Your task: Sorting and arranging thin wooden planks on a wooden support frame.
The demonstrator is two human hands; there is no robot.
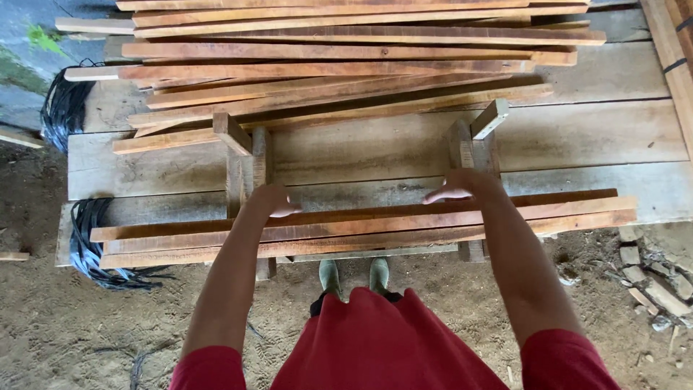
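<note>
— What are the hands doing?

— Both reach forward over a small bundle of long wooden slats (361, 227) that lies across two low wooden jigs. The left hand (273, 200) sits at the far edge of the bundle, just in front of the left jig (242, 162). Its fingers are curled loosely downward, and the tips seem to touch the top slat, though from this angle I cannot tell whether they grip it or only rest there.

— And the other?

— The right hand (456, 188) is flatter, fingers stretched out and a little spread, pointing left. It is at the foot of the right jig (473, 144), over the back edge of the same bundle. It holds nothing closed in its palm.

— Where do the slats sit?

— On a workbench of wide grey planks (599, 137), near its front edge, running left to right. Behind the jigs a much larger heap of slats (346, 65) is stacked loosely, some fanned out at angles.

— What about the surroundings?

— Packed dirt floor (65, 318) below. Bundles of black strapping (90, 242) hang off the bench's left end, and another bunch (65, 105) lies further back. Broken bits of rubble (650, 282) lie at the right. The person wears a red shirt, and green boots (354, 274) show under the bench edge.
</note>
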